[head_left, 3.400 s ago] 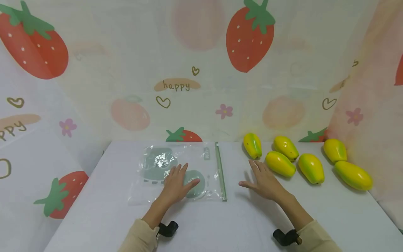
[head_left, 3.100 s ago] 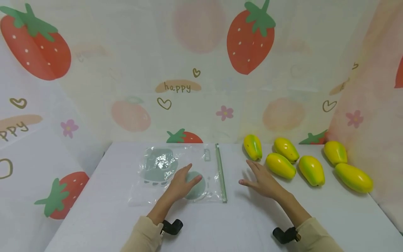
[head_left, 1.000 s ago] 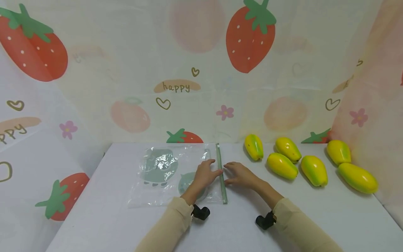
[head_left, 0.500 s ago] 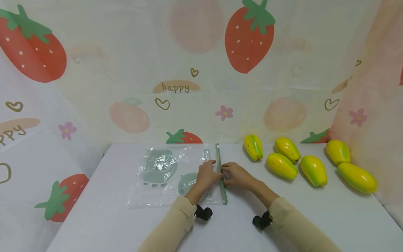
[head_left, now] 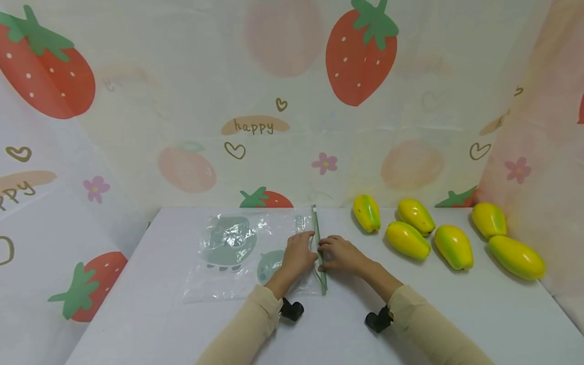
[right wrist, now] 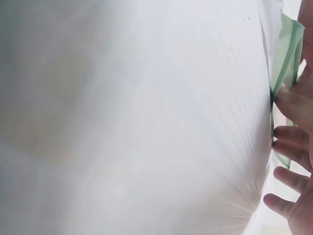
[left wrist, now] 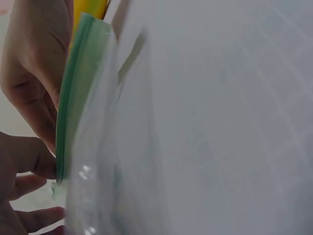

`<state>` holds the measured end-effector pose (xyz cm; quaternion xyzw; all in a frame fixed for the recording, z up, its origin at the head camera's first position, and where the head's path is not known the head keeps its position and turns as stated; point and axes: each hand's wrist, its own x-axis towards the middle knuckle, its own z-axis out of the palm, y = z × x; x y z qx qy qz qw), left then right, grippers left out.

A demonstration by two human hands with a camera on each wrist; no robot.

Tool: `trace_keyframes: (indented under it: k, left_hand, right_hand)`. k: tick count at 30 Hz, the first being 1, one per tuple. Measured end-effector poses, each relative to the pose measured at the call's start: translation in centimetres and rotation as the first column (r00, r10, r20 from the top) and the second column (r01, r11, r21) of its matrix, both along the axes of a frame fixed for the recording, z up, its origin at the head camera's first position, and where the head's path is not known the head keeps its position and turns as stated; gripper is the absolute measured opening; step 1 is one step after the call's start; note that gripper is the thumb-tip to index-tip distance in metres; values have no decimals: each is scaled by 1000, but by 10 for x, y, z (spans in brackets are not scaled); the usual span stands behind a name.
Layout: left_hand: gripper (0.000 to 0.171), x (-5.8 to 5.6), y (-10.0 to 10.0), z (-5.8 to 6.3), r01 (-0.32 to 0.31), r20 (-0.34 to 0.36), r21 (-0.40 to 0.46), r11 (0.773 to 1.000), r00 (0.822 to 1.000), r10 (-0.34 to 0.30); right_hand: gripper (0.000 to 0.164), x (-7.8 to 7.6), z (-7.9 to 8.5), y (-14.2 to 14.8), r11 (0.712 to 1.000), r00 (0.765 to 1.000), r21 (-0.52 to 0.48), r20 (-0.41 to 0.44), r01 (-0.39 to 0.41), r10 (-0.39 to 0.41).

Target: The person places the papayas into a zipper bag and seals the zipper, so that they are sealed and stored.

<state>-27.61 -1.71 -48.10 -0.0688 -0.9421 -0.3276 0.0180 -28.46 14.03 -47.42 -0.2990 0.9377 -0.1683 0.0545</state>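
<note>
Strawberry-printed sheeting (head_left: 187,76) walls the white surface (head_left: 337,329); left hand (head_left: 297,255) and right hand (head_left: 344,255) pinch the green edge (head_left: 315,219) of a glossy clear bag (head_left: 228,280).

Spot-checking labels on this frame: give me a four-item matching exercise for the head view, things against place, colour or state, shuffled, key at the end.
Column 1
1. Green strip
2. Yellow fruits
3. Clear bag
4. Left hand

Column 2
A. Bears pale green prints
B. Comes out of a beige sleeve
C. Six, on the right side of the table
D. At the bag's edge, between left hand and right hand

Pairs: 1-D, 2-C, 3-A, 4-B
</note>
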Motion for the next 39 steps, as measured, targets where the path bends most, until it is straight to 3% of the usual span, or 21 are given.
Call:
trace_keyframes:
  k: [6,13,23,28,39]
  left_hand:
    - [35,5,-2,0,62,-30,-191,980,997,-69]
    - [31,4,-3,-7,102,-21,-393,914,993,-119]
    - [46,8,-4,-3,194,92,-415,889,981,-172]
    - [58,11,-8,-1,233,109,-426,874,972,-206]
    - [72,10,-12,-4,250,111,-367,896,968,-225]
  right_hand:
    - [54,0,1,0,1000,1000,20,24,15,-16]
    - [54,2,1,0,999,1000,37,25,1,-2]
    - [55,2,-2,1,999,1000,47,8,-12,11]
    - [54,2,-2,2,999,1000,38,6,-22,22]
    - [43,1,3,8,999,999,-46,44,13,-11]
